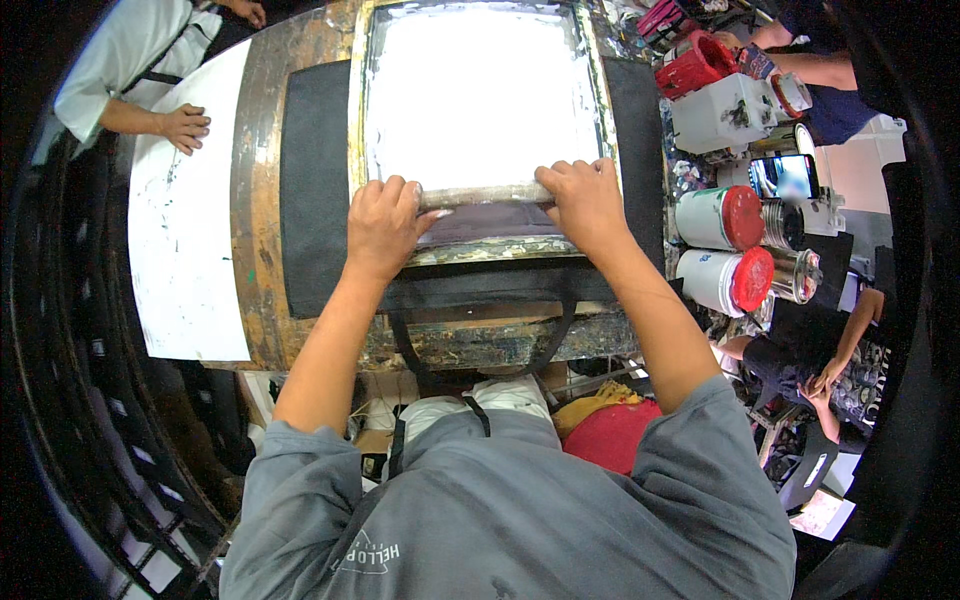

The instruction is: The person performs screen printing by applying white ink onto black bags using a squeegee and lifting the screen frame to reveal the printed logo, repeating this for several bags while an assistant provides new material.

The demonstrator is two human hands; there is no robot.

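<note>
A squeegee [478, 196] with a worn, stained bar lies crosswise near the close end of a screen-printing frame [356, 120]. My left hand [383, 226] is closed round its left end, and my right hand [588, 208] grips the right end. Beyond the bar the screen inside the frame looks bright white; a greyish-purple strip shows on my side of it. Under the frame lies a black fabric bag [316, 190], its strap [556, 342] looping over the near table edge. My fingertips are partly hidden behind the bar.
The stained wooden table [262, 130] carries a long white sheet [190, 270] at left, where a co-worker's hand [184, 128] rests. Along the right stand white tubs with red lids [742, 218], a red bucket [692, 66] and a phone [783, 177]. Other people are at right.
</note>
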